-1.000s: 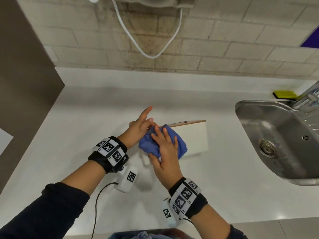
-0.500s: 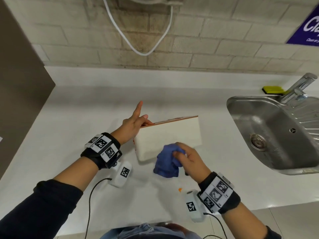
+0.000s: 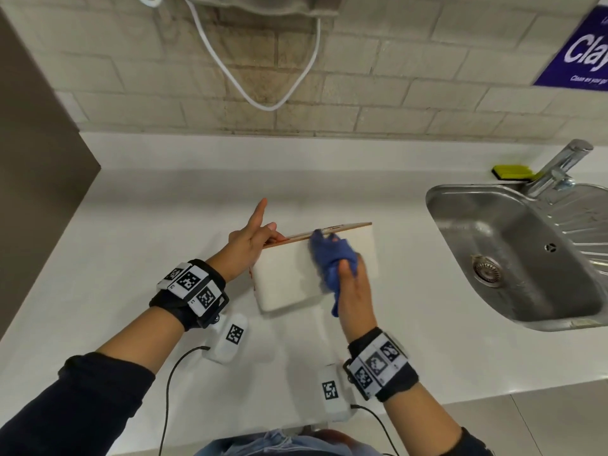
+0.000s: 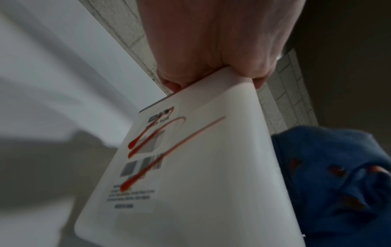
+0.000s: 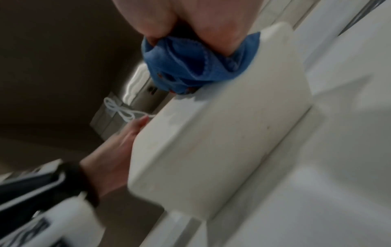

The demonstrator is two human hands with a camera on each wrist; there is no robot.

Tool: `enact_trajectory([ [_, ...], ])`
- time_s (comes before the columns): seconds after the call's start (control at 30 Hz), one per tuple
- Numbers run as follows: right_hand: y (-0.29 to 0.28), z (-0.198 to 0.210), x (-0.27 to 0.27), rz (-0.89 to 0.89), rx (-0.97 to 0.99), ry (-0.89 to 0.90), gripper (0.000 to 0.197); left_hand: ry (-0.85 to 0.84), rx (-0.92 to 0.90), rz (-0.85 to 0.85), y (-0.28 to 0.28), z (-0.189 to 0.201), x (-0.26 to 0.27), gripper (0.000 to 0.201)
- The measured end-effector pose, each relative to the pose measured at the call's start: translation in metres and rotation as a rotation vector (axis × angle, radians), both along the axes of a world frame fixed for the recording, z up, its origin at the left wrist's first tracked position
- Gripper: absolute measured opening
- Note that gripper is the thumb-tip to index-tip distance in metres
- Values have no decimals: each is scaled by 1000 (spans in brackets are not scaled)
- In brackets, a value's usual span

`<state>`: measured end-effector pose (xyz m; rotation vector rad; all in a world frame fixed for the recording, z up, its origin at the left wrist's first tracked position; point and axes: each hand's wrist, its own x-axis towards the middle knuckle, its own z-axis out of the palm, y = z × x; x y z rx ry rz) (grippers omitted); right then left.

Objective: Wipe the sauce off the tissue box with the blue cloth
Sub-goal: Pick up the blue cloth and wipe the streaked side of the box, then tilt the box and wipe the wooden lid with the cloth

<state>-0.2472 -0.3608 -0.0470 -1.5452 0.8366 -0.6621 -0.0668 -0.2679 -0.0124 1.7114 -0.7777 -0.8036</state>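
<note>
A white tissue box with a wooden lid stands tipped on its side on the white counter. My left hand pinches its upper left corner, index finger pointing up. My right hand grips the bunched blue cloth and presses it on the box's near face, close to the lid edge. In the left wrist view, red sauce streaks run over the label on the box's end face, and the cloth carries sauce spots. The right wrist view shows the cloth against the box.
A steel sink with a tap is set into the counter at the right, a yellow-green sponge behind it. A dark panel bounds the left side. A white cable hangs on the brick wall.
My right hand carried the cloth from the box's left part down to the counter, then back up onto the near face by the lid edge. My left hand kept its hold.
</note>
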Motion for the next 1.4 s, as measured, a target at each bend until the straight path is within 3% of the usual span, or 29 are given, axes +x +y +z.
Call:
enact_trajectory([
  [0.03, 11, 1, 3, 66, 2, 12, 69, -2, -3, 12, -1, -1, 2, 55],
  [0.07, 19, 0, 5, 124, 18, -3, 64, -2, -3, 19, -2, -3, 4, 55],
  [0.13, 33, 12, 7, 212, 64, -28, 26, 17, 2, 23, -4, -7, 7, 55],
  [0.17, 36, 14, 8, 255, 73, -4, 21, 25, 2, 23, -5, -9, 9, 56],
  [0.3, 41, 5, 1, 504, 14, 161, 42, 14, 28, -5, -7, -13, 12, 62],
  [0.37, 40, 5, -6, 591, -35, 201, 51, -5, 47, -36, -6, -11, 13, 75],
  [0.43, 32, 11, -12, 599, -21, 160, 43, -24, 58, -50, -4, -9, 13, 89],
  [0.53, 13, 14, -30, 502, 14, 139, 23, -63, 73, -50, -1, -5, 9, 92],
  [0.63, -7, 27, -52, 191, 87, 75, 14, -145, 108, -71, 5, 1, 1, 108],
  [0.7, -23, 35, -69, -82, 237, -6, 19, -220, 132, -102, 10, 2, -8, 121],
  [0.77, -34, 40, -86, -209, 277, -82, 37, -318, 129, -106, 14, -3, -20, 127],
  [0.87, -42, 40, -107, -251, 370, -317, 48, -417, 88, -38, 21, -8, -41, 128],
  [0.97, -45, 52, -108, -281, 305, -422, 63, -497, 82, -45, 29, -16, -58, 127],
  [1.1, -40, 60, -81, -384, 40, -189, 22, -552, 108, -37, 32, -19, -76, 123],
  [1.17, -33, 60, -66, -340, -107, -89, 15, -581, 89, -32, 33, -18, -80, 119],
  [1.27, -24, 38, -50, -217, -190, 80, 29, -592, 65, -40, 36, -23, -82, 120],
  [1.4, -10, 17, -42, -140, -221, 216, 68, -650, 79, -6, 45, -25, -79, 133],
])
